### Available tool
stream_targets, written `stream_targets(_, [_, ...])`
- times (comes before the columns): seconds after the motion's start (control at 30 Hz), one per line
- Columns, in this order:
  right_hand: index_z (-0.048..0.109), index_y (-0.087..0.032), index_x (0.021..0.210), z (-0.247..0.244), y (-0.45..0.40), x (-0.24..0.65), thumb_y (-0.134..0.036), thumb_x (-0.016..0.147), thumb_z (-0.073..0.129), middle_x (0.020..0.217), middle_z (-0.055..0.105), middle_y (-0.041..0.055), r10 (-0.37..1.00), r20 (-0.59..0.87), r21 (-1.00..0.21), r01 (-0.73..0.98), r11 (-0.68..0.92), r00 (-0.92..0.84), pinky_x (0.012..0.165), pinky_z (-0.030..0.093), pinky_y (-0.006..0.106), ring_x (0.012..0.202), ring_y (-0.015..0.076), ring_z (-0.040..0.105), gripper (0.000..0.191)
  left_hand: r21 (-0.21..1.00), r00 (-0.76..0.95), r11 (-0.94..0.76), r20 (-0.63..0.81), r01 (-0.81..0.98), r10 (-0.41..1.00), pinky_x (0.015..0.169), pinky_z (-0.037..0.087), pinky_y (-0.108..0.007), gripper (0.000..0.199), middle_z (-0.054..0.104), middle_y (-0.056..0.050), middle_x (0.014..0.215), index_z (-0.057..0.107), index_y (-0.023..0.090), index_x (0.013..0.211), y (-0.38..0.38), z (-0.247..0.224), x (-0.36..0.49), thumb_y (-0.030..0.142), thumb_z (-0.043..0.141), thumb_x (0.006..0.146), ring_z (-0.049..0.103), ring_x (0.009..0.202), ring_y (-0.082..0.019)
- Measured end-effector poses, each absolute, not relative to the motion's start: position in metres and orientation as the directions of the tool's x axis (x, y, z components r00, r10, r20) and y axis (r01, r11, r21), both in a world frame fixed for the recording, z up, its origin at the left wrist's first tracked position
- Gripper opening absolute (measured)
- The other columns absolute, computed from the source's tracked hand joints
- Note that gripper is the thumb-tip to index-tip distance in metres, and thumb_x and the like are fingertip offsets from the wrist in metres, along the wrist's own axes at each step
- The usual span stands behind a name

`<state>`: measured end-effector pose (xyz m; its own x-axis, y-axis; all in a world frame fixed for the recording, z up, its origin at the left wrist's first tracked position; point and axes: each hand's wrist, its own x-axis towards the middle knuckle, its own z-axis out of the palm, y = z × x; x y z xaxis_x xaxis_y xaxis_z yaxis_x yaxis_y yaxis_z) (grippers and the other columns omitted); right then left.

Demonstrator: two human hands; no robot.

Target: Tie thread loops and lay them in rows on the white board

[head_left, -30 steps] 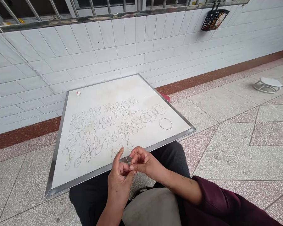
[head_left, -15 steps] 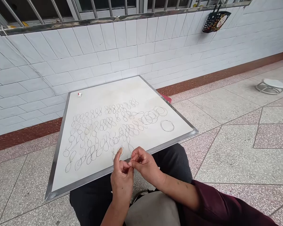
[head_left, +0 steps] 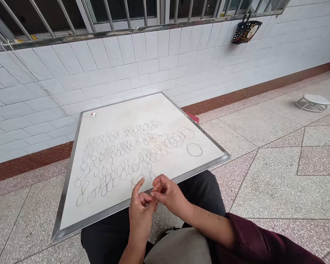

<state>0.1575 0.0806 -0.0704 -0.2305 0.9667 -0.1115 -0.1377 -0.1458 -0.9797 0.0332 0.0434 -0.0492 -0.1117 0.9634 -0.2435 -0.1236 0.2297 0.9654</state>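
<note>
Both hands meet at the near edge of a white board with a metal rim. My left hand pinches thumb against fingers while its index finger points up over the board. Fingertips of my right hand are pressed together right beside the left thumb. A thin dark wire runs up from between the hands, and a bit of it hangs below them. Rows of wire loops twisted into figure eights lie across the board. At the right are round wire rings, several of them overlapping.
A small red and white object sits at the board's far left corner. The board's far side is close to a white tiled wall under a barred window. A patterned bag hangs from the bars. A low white stool stands at right.
The camera view has tilted up slightly, so the scene sits a little lower. Both hands keep their pinch together, with only small finger shifts; more wire shows below them.
</note>
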Motion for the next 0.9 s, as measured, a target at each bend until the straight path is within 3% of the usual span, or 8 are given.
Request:
stream_targets(0.1, [0.058, -0.023, 0.097, -0.068, 0.079, 0.155, -0.016, 0.077, 0.067, 0.073, 0.056, -0.0040, 0.977, -0.086, -0.994, -0.048, -0.097, -0.195, 0.062, 0.047, 0.026, 0.066, 0.0127, 0.054, 0.023, 0.970, -0.157, 0.230, -0.240, -0.079, 0.958, 0.069, 0.045, -0.027, 0.081, 0.049, 0.009, 0.060, 0.043, 0.023, 0.143, 0.045, -0.051, 0.033, 0.046, 0.079, 0.075, 0.048, 0.059, -0.013])
stream_targets(0.23, [0.061, -0.026, 0.113, -0.070, 0.080, 0.153, -0.010, 0.078, 0.060, 0.077, 0.057, -0.0033, 0.979, -0.025, -1.000, -0.008, -0.027, -0.203, 0.068, 0.047, 0.028, 0.071, 0.0138, 0.057, 0.037, 0.980, -0.202, 0.197, -0.199, -0.030, 0.959, 0.068, 0.046, -0.028, 0.081, 0.050, 0.008, 0.060, 0.047, 0.021, 0.141, 0.046, -0.055, 0.034, 0.050, 0.079, 0.072, 0.050, 0.058, -0.014])
stream_targets(0.4, [0.063, -0.024, 0.109, -0.085, 0.082, 0.152, -0.006, 0.078, 0.056, 0.080, 0.057, -0.0014, 0.985, 0.031, -0.993, 0.106, 0.049, -0.173, 0.071, 0.047, 0.030, 0.073, 0.0150, 0.057, 0.037, 0.976, -0.243, 0.199, -0.214, -0.085, 0.946, 0.059, 0.044, -0.027, 0.081, 0.049, 0.009, 0.057, 0.045, 0.020, 0.141, 0.050, -0.079, 0.038, 0.050, 0.078, 0.074, 0.046, 0.052, -0.013])
stream_targets(0.53, [0.063, -0.022, 0.107, -0.098, 0.086, 0.151, -0.003, 0.075, 0.055, 0.080, 0.056, -0.0008, 0.989, -0.026, -0.988, 0.154, -0.004, -0.144, 0.070, 0.047, 0.030, 0.072, 0.0152, 0.057, 0.038, 0.955, -0.220, 0.259, -0.286, -0.141, 0.933, 0.050, 0.040, -0.026, 0.086, 0.049, 0.008, 0.053, 0.047, 0.015, 0.136, 0.058, -0.103, 0.039, 0.048, 0.083, 0.066, 0.044, 0.048, -0.013])
stream_targets(0.67, [0.062, -0.022, 0.105, -0.097, 0.089, 0.154, -0.007, 0.075, 0.059, 0.075, 0.054, -0.0023, 0.986, -0.059, -0.997, 0.058, -0.050, -0.155, 0.065, 0.046, 0.028, 0.068, 0.0144, 0.055, 0.034, 0.956, -0.200, 0.251, -0.278, -0.149, 0.940, 0.055, 0.043, -0.026, 0.083, 0.052, 0.008, 0.055, 0.045, 0.017, 0.138, 0.059, -0.100, 0.038, 0.046, 0.082, 0.069, 0.047, 0.050, -0.013])
stream_targets(0.9, [0.060, -0.023, 0.104, -0.088, 0.083, 0.163, -0.022, 0.078, 0.067, 0.076, 0.054, -0.0035, 0.967, -0.056, -0.979, -0.179, -0.102, -0.247, 0.062, 0.046, 0.028, 0.062, 0.0124, 0.053, 0.028, 0.983, -0.193, 0.169, -0.153, 0.069, 0.969, 0.067, 0.046, -0.028, 0.069, 0.057, 0.006, 0.062, 0.048, 0.020, 0.138, 0.043, -0.070, 0.038, 0.042, 0.074, 0.078, 0.053, 0.060, -0.015])
